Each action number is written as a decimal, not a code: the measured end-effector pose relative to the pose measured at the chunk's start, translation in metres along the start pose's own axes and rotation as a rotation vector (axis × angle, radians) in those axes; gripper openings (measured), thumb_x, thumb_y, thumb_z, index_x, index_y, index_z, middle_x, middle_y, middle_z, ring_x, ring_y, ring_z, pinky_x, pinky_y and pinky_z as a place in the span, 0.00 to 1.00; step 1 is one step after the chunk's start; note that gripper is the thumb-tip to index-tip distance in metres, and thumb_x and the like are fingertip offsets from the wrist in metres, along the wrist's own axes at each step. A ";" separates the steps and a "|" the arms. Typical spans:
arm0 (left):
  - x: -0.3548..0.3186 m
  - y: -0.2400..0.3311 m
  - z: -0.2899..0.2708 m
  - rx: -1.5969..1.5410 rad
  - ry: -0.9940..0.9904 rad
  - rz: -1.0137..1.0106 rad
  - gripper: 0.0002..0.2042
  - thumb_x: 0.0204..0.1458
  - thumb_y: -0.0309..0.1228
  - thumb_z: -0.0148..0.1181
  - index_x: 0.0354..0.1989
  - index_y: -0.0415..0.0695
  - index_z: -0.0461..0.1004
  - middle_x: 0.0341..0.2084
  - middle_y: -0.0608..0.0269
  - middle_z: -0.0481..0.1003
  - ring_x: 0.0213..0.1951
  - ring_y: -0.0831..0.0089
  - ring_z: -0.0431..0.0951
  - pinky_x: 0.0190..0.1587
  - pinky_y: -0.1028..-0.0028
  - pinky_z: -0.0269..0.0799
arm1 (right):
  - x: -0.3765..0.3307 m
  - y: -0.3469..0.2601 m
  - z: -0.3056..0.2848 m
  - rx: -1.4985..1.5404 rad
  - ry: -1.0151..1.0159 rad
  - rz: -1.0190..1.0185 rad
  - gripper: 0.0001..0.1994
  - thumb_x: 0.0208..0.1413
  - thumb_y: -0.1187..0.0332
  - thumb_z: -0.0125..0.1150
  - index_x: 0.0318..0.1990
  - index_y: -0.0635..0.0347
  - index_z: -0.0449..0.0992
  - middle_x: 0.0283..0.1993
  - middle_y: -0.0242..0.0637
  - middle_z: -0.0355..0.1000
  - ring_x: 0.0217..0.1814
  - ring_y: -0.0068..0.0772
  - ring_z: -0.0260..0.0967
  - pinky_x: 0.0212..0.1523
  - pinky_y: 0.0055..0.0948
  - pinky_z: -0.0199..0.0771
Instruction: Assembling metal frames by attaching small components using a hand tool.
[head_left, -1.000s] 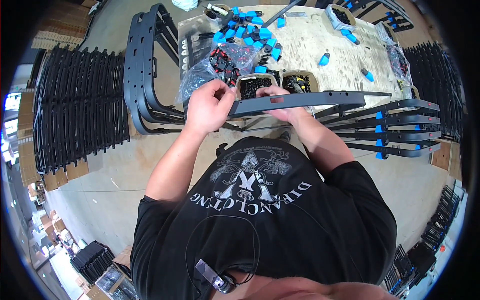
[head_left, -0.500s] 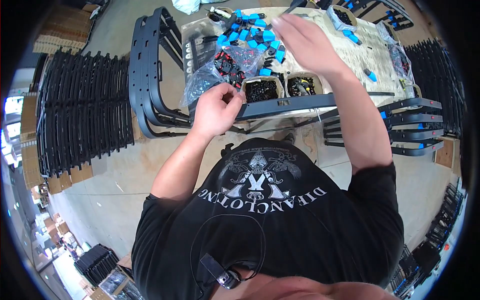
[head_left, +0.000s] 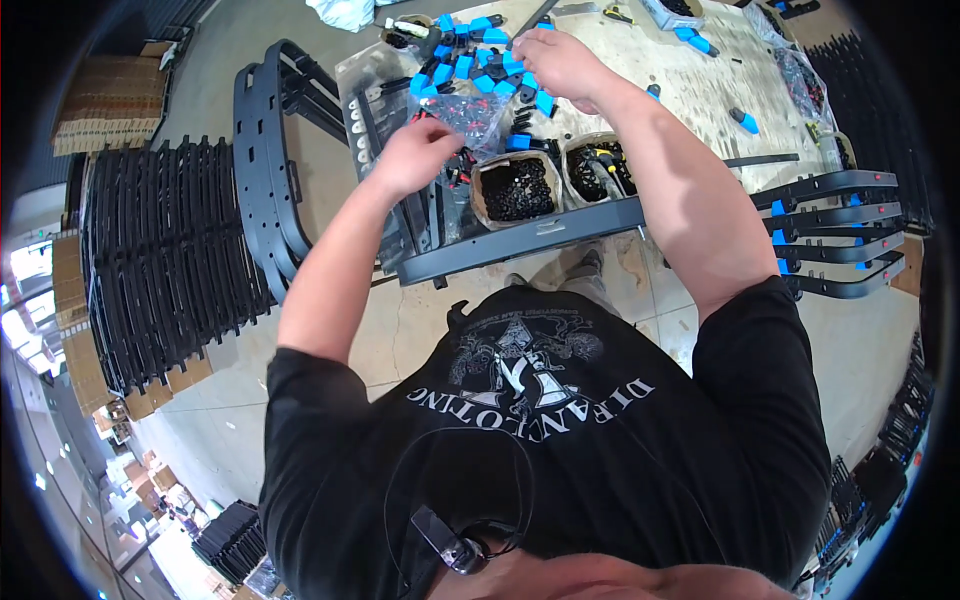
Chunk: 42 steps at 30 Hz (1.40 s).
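Observation:
Over the clear plastic bag (head_left: 480, 112) of small red-and-black parts, my left hand (head_left: 415, 155) has its fingers curled downward. What lies in those fingertips is hidden. My right hand (head_left: 562, 65) is farther out over the table, its fingers closed at the near end of a slim dark bar (head_left: 535, 17). Beside that hand lies a heap of blue-and-black plastic pieces (head_left: 463, 67). A long black metal frame (head_left: 520, 240) runs along the table's near edge, below both hands and touching neither.
Two bins stand behind the frame: one with small black parts (head_left: 515, 190), one holding yellow-handled pliers (head_left: 608, 160). Curved black frames are stacked left (head_left: 268, 150) and right (head_left: 840, 240) of the worn table (head_left: 690, 110). Tall stacks of black bars (head_left: 165, 260) stand farther left.
My left hand has moved from the long frame's left end up to the plastic bag. My right hand has shifted left with the dark bar. The whole view has turned slightly.

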<state>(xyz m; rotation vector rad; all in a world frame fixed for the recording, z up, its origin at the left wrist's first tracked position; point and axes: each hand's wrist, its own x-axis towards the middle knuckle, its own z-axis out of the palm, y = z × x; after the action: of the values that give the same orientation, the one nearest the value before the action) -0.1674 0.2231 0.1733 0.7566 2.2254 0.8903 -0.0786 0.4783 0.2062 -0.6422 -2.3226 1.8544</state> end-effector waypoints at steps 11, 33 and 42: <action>0.135 0.020 0.136 0.533 -0.426 0.525 0.11 0.53 0.31 0.58 0.41 0.42 0.79 0.43 0.48 0.80 0.46 0.51 0.80 0.49 0.57 0.76 | 0.009 0.018 -0.014 -0.148 0.053 -0.151 0.13 0.65 0.65 0.47 0.45 0.57 0.79 0.34 0.31 0.70 0.34 0.24 0.67 0.34 0.32 0.69; 0.155 0.023 0.274 1.177 -0.986 0.712 0.12 0.45 0.32 0.62 0.37 0.46 0.86 0.39 0.51 0.83 0.42 0.53 0.82 0.44 0.58 0.77 | 0.005 0.014 -0.013 -0.469 -0.048 -0.255 0.13 0.63 0.63 0.51 0.44 0.59 0.80 0.39 0.45 0.80 0.45 0.46 0.77 0.49 0.42 0.75; 0.177 -0.029 0.286 1.012 -1.001 0.693 0.09 0.43 0.29 0.64 0.33 0.43 0.86 0.35 0.49 0.82 0.38 0.52 0.81 0.40 0.57 0.76 | 0.011 0.007 -0.006 -0.514 -0.071 -0.268 0.14 0.63 0.60 0.54 0.45 0.59 0.80 0.39 0.45 0.79 0.46 0.47 0.77 0.50 0.42 0.75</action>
<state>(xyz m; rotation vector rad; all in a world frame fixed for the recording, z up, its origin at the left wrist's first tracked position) -0.0853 0.4390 -0.0726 1.9465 1.3321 -0.4604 -0.0848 0.4889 0.1992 -0.2831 -2.7877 1.1904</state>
